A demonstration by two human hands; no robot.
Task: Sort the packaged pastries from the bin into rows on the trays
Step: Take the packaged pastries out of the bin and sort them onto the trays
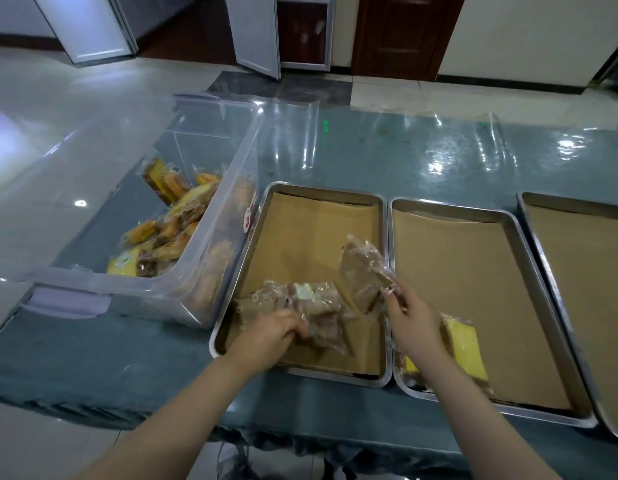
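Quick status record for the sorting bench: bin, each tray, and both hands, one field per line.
bin: clear plastic, left of the trays, still holds many wrapped yellow and orange pastries
left tray: brown packaged pastries at its near end
middle tray: one yellow pastry at its near left corner
right tray: only paper liner visible, partly out of frame
left hand: grips the brown packs
right hand: pinches a brown pack, lifted over the left tray

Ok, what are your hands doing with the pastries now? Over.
Left hand grips brown wrapped pastries in leftmost steel tray. Right hand pinches another brown pack. Nothing blocking.
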